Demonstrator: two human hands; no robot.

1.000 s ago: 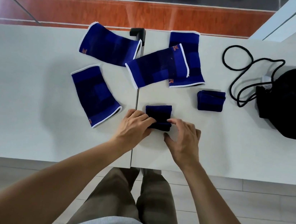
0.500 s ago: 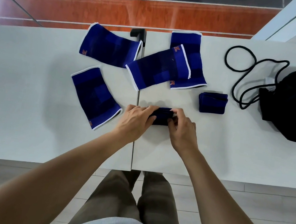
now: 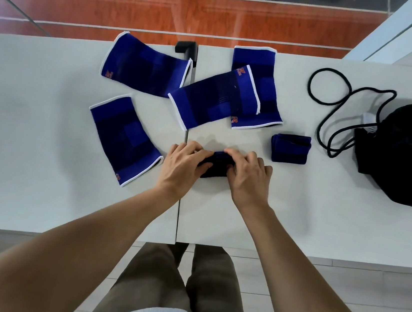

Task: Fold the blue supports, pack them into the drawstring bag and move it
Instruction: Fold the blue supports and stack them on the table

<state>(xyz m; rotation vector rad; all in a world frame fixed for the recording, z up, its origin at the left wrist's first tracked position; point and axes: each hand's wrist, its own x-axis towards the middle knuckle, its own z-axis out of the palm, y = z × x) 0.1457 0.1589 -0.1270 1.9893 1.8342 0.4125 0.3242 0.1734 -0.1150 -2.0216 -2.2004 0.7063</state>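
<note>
My left hand (image 3: 182, 164) and my right hand (image 3: 248, 177) press from both sides on a small folded blue support (image 3: 215, 167) lying on the white table (image 3: 29, 158); the fingers hide most of it. A second folded support (image 3: 290, 149) sits to the right, apart from my hands. Several flat blue supports with white edging lie beyond: one at the left (image 3: 123, 137), one at the back left (image 3: 145, 69), one in the middle (image 3: 212, 99) overlapping another (image 3: 264, 85). The black drawstring bag (image 3: 407, 153) rests at the right edge, its cord (image 3: 328, 93) looped on the table.
A black clamp (image 3: 186, 48) sits at the table's far edge on the seam (image 3: 177, 217) between the two tabletops. Past the table are an orange-brown floor and a white beam (image 3: 404, 32) at the top right. My legs are under the near edge.
Both hands moved forward over the folded support, covering more of it and pressing it into a tighter bundle. The other supports and the bag stayed put.
</note>
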